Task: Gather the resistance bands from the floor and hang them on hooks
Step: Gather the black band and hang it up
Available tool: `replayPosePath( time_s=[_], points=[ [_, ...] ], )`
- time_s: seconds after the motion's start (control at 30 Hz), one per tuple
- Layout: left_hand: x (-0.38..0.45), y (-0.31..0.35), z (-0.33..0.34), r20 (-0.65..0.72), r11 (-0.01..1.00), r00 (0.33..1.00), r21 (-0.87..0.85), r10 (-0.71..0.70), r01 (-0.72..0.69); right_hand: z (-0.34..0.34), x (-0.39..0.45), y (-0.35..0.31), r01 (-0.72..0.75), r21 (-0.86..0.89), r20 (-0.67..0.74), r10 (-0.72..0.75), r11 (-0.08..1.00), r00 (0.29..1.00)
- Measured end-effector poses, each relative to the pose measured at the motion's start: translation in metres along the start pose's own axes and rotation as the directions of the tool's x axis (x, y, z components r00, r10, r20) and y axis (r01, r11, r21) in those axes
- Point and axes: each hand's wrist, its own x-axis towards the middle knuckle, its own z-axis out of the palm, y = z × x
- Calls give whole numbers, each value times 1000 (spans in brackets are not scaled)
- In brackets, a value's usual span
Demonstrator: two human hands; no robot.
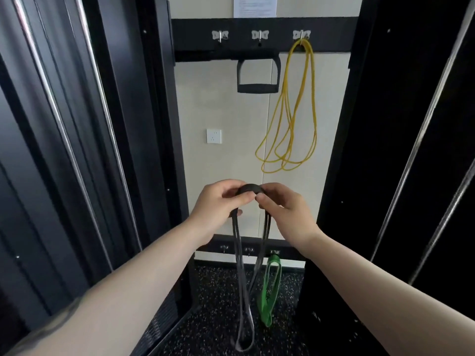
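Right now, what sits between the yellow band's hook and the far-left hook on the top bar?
In the head view, one middle hook with a black handle hanging below it; the left hook is bare, the yellow band hangs right.

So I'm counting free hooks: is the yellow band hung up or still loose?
Hung: the yellow band loops over the top right hook and dangles against the wall.

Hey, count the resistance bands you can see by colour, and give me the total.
Yellow band, hanging on the top right hook: 1
Green band, hanging on a lower hook: 1
Dark grey band, held by left hand and right hand: 1
Total: 3
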Motion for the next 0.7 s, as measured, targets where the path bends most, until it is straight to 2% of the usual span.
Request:
replayPosePath(
  time_s=[0.3,0.5,0.7],
  points=[
    [69,-62,-32,15,994,996,70,-88,87,43,62,55,-96,-52,16,97,994,995],
    [109,-96,-45,11,990,996,114,-90,89,56,105,93,-65,-114,77,74,991,994],
    [145,-143,-57,3,971,987,179,-160,157,76,144,145,-65,-219,180,106,973,978]
  ],
)
